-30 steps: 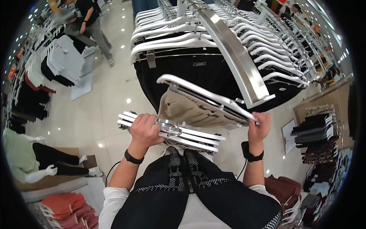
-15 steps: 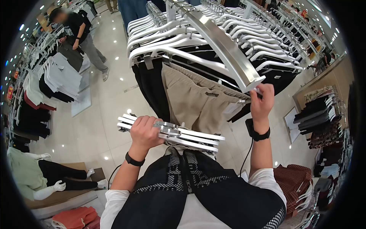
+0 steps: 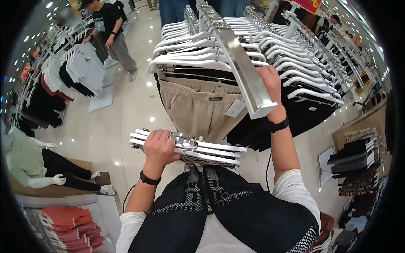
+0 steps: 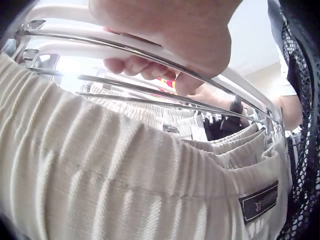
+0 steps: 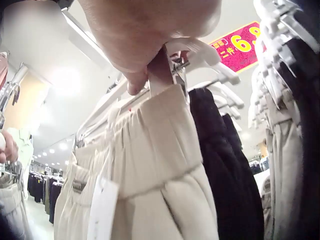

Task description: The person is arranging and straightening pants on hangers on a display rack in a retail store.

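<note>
In the head view my left hand (image 3: 159,147) grips a stack of white hangers (image 3: 219,154) at waist height, by their middle near the metal hooks. Pale trousers with a gathered waistband (image 4: 110,145) are clipped under them, as the left wrist view shows. My right hand (image 3: 270,80) is up at the rack, beside the steel arm (image 3: 249,67), holding the end of a white hanger (image 3: 192,63). Beige trousers (image 3: 198,101) hang from this hanger at the front of the row, with a white tag (image 5: 102,210). Black trousers (image 5: 222,145) hang right behind.
More white hangers (image 3: 303,69) with dark trousers line the rack's right side. To the left stand a mannequin (image 3: 31,152) and a rail of shirts (image 3: 82,63), where a person (image 3: 110,31) stands. Folded coral clothes (image 3: 69,217) lie lower left.
The beige trousers on their hanger went from tilted in front of the rack up to the front of its row. My right hand rose with them; the left stayed with its stack.
</note>
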Demonstrator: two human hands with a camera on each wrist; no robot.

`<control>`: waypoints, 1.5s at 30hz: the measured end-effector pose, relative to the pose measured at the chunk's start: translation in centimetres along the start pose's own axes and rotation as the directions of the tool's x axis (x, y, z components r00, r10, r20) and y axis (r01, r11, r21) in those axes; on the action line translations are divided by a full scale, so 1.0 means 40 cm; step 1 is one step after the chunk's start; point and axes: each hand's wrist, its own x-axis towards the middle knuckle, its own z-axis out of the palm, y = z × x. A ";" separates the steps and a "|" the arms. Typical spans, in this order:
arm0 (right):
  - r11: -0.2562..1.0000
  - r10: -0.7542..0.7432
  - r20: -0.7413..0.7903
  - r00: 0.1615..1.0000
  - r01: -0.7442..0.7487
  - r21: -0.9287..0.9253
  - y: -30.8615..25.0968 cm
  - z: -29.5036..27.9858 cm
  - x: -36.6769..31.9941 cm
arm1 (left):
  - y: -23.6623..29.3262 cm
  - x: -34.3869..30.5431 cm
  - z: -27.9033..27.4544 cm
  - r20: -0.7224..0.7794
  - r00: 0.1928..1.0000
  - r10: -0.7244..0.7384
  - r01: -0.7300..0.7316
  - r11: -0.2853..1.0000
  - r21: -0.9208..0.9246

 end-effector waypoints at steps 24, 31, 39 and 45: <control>0.771 0.013 0.678 0.735 -0.440 0.461 -0.027 -0.157 -0.275 | 0.267 0.075 0.104 0.010 0.996 -0.089 0.087 0.984 0.156; 0.868 0.086 0.404 0.911 -0.268 0.418 0.059 -0.195 -0.251 | 0.293 0.043 0.075 -0.071 0.989 -0.131 0.144 0.962 0.233; 0.871 0.263 0.192 0.945 -0.318 0.375 0.074 -0.233 -0.133 | 0.275 0.033 0.063 -0.032 0.991 -0.126 0.130 0.975 0.180; 0.942 0.139 0.101 0.985 -0.163 0.292 0.031 -0.185 0.004 | 0.266 0.026 0.052 -0.026 0.996 -0.081 0.085 0.979 0.183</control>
